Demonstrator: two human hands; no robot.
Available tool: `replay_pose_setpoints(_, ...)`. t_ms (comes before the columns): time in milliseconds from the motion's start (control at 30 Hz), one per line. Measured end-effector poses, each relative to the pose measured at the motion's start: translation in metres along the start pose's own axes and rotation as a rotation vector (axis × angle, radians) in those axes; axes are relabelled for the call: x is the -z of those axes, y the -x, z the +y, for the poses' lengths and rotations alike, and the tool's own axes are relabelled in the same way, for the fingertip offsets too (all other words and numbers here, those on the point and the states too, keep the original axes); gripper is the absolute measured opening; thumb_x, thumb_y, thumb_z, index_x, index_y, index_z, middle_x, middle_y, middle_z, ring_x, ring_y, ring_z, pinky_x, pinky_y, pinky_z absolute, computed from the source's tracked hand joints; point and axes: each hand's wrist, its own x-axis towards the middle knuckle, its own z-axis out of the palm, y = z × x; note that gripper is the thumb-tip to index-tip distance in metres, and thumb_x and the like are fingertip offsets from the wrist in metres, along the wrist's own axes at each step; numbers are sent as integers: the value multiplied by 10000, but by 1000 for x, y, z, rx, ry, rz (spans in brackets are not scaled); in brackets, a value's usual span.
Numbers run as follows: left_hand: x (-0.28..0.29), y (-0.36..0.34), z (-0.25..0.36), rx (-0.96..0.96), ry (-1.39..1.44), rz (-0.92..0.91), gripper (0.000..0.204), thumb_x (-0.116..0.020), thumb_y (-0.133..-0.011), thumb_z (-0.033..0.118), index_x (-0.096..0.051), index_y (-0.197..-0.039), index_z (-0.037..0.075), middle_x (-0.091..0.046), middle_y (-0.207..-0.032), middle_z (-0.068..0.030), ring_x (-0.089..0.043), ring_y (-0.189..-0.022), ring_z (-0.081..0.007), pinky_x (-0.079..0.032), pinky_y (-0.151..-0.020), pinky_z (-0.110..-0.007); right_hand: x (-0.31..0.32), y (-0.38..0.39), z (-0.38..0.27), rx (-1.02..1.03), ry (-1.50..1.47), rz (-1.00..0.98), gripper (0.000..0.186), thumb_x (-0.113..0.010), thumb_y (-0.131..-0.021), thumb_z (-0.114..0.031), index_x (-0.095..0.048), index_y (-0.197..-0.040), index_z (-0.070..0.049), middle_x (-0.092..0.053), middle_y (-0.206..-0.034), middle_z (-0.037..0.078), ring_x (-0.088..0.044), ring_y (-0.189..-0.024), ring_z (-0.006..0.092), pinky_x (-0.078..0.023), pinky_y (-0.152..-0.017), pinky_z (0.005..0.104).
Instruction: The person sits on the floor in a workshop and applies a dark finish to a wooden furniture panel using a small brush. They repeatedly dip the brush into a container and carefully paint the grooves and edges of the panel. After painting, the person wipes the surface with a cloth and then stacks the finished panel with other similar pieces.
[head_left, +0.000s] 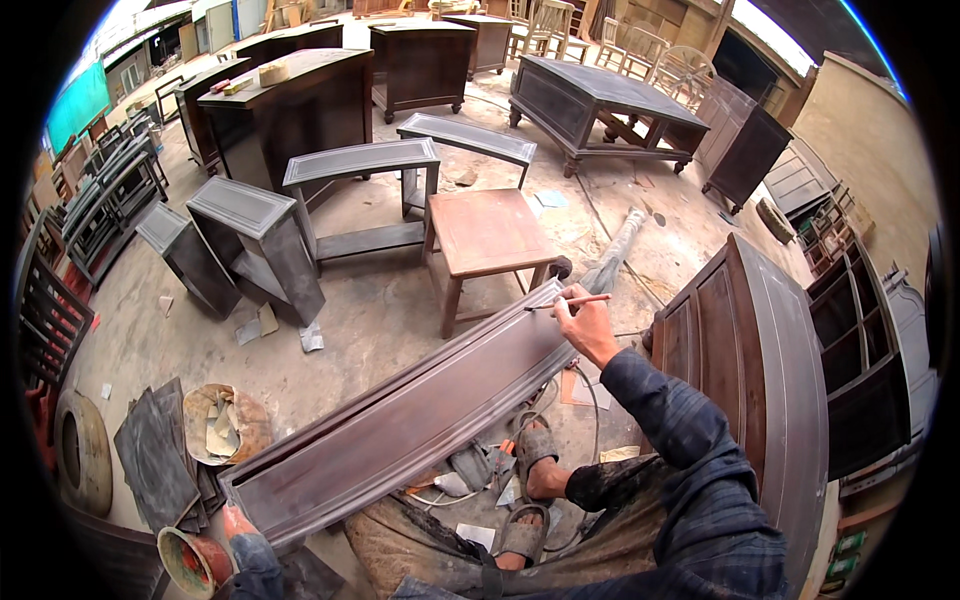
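Note:
A long brown wooden panel [410,410] with moulded edges slants across in front of me, its near part by my knees. My right hand [587,325] is closed around a slim brush [590,299] with a reddish handle. The brush's dark tip is at the moulding near the panel's far right end; whether it touches cannot be seen. At the lower left end my left hand [238,522] grips the panel's edge, its fingers partly hidden. Beside that hand is a small tilted bucket [193,563] with stained inner walls.
A reddish wooden stool [490,232] stands just beyond the panel. A large cabinet [745,390] rises close on my right. Dark boards [155,455] and a scrap-filled sack [228,425] lie left. Grey-brown frames [255,235] and a low table [610,100] stand farther off.

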Motion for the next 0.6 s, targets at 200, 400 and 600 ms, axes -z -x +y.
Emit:
replay_pose_setpoints(200,-8,-2,3,8,-6,-16,273,-526,-996,177,-608,-1153,-31,-662,-881,-218,-638,-827,-352,-502,-780,-405,15,-19,30,-59,121,53,177,-643,-885,-200,-644,-926,-28,-676,-732,181,-687,-714,352,-519,-665,428)
replay_pose_setpoints(400,-10,-6,7,8,-14,-22,275,-528,-995,178,-609,-1154,-31,-665,-887,-219,-641,-831,-352,-503,-782,-405,22,-30,48,-89,114,94,213,-643,-881,-229,-652,-936,-23,-692,-762,193,-693,-744,367,-531,-700,440)
replay_pose_setpoints(600,-11,-9,11,7,-21,-27,277,-529,-995,180,-610,-1156,-31,-667,-893,-221,-643,-835,-352,-504,-785,-406,28,-36,37,-111,157,117,204,-643,-874,-206,-647,-940,-14,-688,-772,205,-691,-762,376,-531,-696,443)
